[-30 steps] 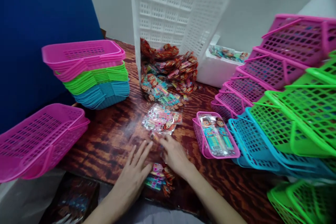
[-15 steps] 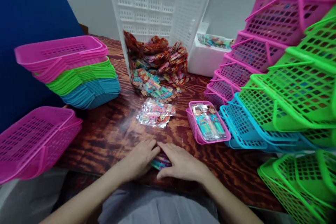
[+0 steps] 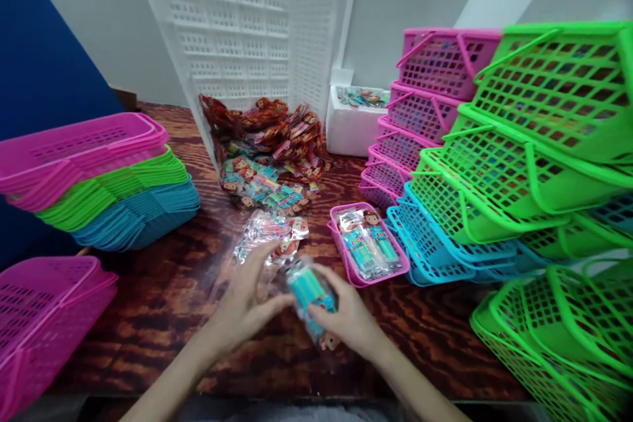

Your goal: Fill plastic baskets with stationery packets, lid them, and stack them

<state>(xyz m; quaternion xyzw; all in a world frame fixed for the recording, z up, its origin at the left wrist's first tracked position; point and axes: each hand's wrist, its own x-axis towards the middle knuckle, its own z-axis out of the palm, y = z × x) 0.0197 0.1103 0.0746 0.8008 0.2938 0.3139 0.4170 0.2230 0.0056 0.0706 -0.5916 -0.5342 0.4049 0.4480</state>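
Observation:
My right hand (image 3: 349, 313) grips a small stack of clear packets (image 3: 305, 287) with turquoise print and cartoon heads, tilted above the table and slightly blurred. On the other side, my left hand (image 3: 242, 306) has its fingers spread, and its thumb tip comes close to the stack's edge; whether it touches I cannot tell. Beyond the left hand lies a pile of shiny pink-printed packets (image 3: 271, 231). A small pink basket (image 3: 352, 270) with similar turquoise packets in it stands to the right of the pile.
A white plastic crate (image 3: 232, 33) lies on its side, loose packets (image 3: 267, 138) spilling out. Nested baskets (image 3: 123, 191) and another pink basket (image 3: 54, 323) are at left. Stacked filled baskets (image 3: 524, 138) rise at right, green baskets (image 3: 558, 330) below them. Behind stands a white foam box (image 3: 351, 128).
Both hands were close together over packets at the table's front edge. Now they are apart and farther forward, the right one lifting the stack. The camera view has shifted.

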